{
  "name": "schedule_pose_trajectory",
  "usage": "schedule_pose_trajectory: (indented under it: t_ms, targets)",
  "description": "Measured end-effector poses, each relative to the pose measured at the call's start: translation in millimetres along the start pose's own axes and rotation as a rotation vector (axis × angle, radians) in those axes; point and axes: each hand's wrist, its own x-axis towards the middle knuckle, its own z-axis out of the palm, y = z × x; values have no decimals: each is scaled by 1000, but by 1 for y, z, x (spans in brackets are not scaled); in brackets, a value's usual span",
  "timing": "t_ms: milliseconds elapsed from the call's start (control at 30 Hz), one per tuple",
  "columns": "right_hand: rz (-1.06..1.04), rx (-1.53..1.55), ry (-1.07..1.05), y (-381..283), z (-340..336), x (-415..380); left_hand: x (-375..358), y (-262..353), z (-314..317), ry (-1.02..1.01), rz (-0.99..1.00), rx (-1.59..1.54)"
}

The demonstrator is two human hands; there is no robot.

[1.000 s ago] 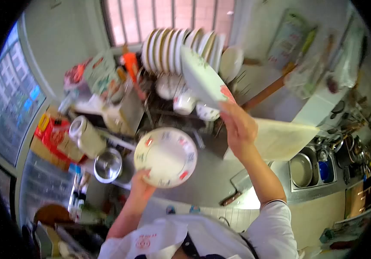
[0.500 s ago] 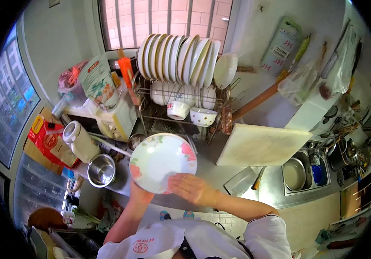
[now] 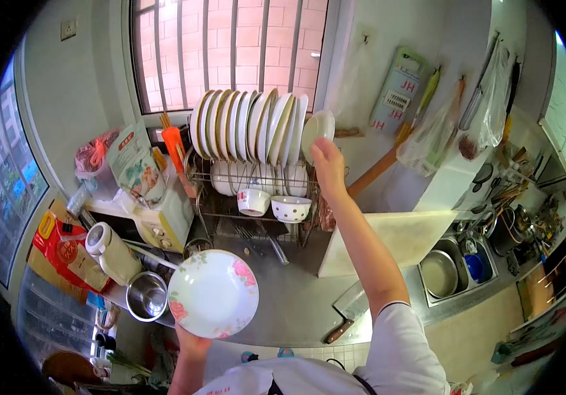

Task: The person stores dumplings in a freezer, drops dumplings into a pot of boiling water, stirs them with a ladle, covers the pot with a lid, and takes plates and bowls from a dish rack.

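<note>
A white plate with pink flowers (image 3: 214, 293) is in my left hand (image 3: 193, 343), gripped at its lower edge, its inner face turned up. My right hand (image 3: 327, 161) reaches out to the wire dish rack (image 3: 194, 172), its fingers closed on the lower edge of a small white dish (image 3: 321, 125) at the right end of the top row. Several white plates (image 3: 240, 125) stand on edge beside that dish. On the tier below sit a white bowl with a red mark (image 3: 254, 202) and a dotted bowl (image 3: 291, 209).
A cleaver (image 3: 348, 313) lies on the steel counter, near a leaning white cutting board (image 3: 385, 240). To the left are a steel pot (image 3: 147, 296), a thermos jug (image 3: 108, 250) and a microwave (image 3: 164, 224). The sink (image 3: 457, 266) is at the right.
My right hand has left the flowered plate and gone up to the small dish on the rack. The flowered plate has come lower and left in my left hand. The view has shifted.
</note>
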Motion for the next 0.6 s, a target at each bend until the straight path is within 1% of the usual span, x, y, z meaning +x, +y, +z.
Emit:
schedule_pose_trajectory:
  t_ms: [33,67,133,167,200,333,400,467,500,600]
  targets:
    - [67,29,-48,23,11,21,-1,0,-1,3,-6,-19]
    - [138,58,-99,21,17,29,-3,1,-1,10,-14,-36]
    - [143,149,-138,23,27,32,-8,3,0,-31,49,100]
    - [146,192,-159,19,31,31,-9,5,1,-29,57,113]
    - [202,249,-137,26,37,35,-11,7,2,-28,65,126]
    - [197,185,-154,48,44,46,-13,15,0,30,33,20]
    - [220,182,-152,48,45,47,-12,17,-5,34,30,3]
    - [220,88,-135,46,46,46,-10,19,-12,28,24,-3]
    - [219,42,-126,45,46,45,-10,20,-14,22,29,32]
    - [255,92,-146,51,48,45,-9,24,-20,6,36,100]
